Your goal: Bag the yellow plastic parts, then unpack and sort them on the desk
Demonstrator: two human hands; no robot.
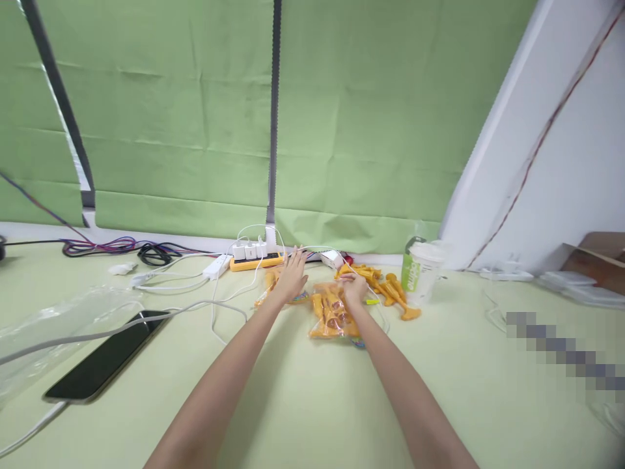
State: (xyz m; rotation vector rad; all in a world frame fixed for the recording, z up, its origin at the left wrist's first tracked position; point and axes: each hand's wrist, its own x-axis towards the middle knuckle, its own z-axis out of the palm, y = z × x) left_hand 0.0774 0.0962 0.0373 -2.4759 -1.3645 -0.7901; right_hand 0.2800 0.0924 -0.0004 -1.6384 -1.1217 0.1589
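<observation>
My left hand (291, 279) reaches forward with its fingers stretched out. It lies over a clear bag of orange pieces (268, 286), which shows on both sides of the hand. My right hand (354, 288) is closed, fingers curled together, at the upper right of a second clear plastic bag of orange plastic pieces (327, 316). Whatever its fingertips pinch is too small to tell. Several loose orange plastic pieces (390, 290) lie in a pile just to the right of that hand.
Right of the pile stands a white and green cup (424, 270). A yellow power strip (256, 262) with white chargers and tangled cables sits along the back. On the left lie a phone (105, 361) and a clear plastic sheet (68, 319). A cardboard box (598, 264) is far right.
</observation>
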